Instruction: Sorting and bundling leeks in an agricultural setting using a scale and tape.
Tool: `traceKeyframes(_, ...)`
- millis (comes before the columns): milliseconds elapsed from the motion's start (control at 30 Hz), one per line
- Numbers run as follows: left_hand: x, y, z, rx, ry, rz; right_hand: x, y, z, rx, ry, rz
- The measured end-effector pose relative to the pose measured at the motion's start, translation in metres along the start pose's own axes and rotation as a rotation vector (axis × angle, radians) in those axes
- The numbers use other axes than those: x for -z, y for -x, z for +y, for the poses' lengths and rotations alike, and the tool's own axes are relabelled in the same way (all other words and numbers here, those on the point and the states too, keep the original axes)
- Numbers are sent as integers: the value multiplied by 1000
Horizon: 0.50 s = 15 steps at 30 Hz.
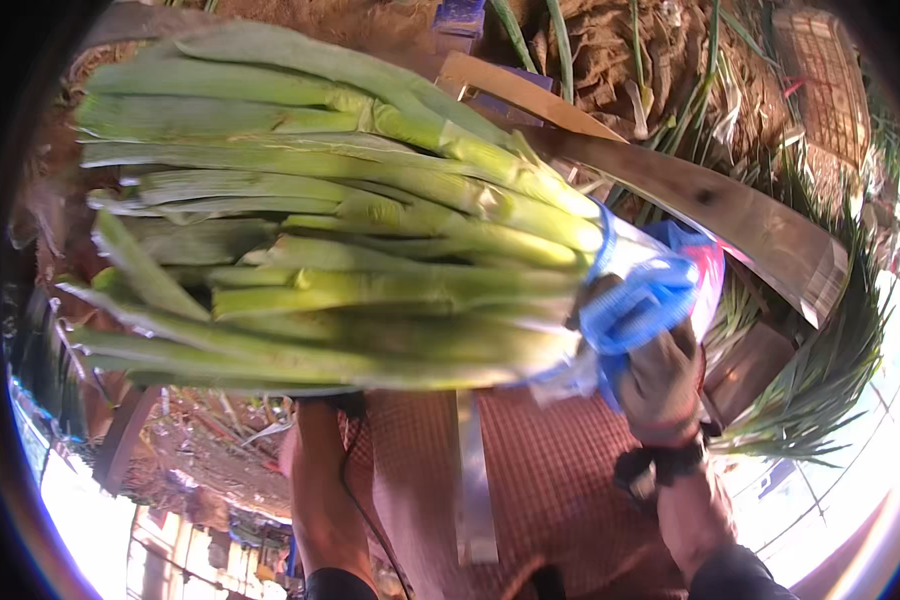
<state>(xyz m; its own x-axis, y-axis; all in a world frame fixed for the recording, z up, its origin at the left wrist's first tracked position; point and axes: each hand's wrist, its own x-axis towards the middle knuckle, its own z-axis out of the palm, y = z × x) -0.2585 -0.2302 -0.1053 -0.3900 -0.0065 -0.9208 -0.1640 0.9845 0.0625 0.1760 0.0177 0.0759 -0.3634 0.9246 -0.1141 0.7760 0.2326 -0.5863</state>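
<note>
A thick bundle of long green onions (370, 230) lies crosswise in front of me, its trimmed leaf ends to the left. Toward the right end a blue tie (604, 240) runs round the stalks. My right hand (660, 385), which looks gloved, is closed at that end on bunched blue plastic (642, 305); some of its fingers are hidden behind it. My left forearm (328, 490) goes up under the bundle, and the left hand is hidden there.
Behind the bundle runs a long wooden board (710, 195). Loose green onion leaves (810, 380) are heaped at the right. A woven basket (820, 90) stands at the far right, near brown sacking (610, 60). Plant scraps (220, 440) litter the ground at the lower left.
</note>
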Motion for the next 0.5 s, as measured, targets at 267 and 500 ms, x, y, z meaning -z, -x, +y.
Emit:
traceKeyframes(267, 22, 0, -65, -6, -35, 127, 2, 18, 17, -234, -183, -93)
traceKeyframes(500, 47, 92, -54, -64, -55, 144, 45, -7, -23, -68, -172, 109)
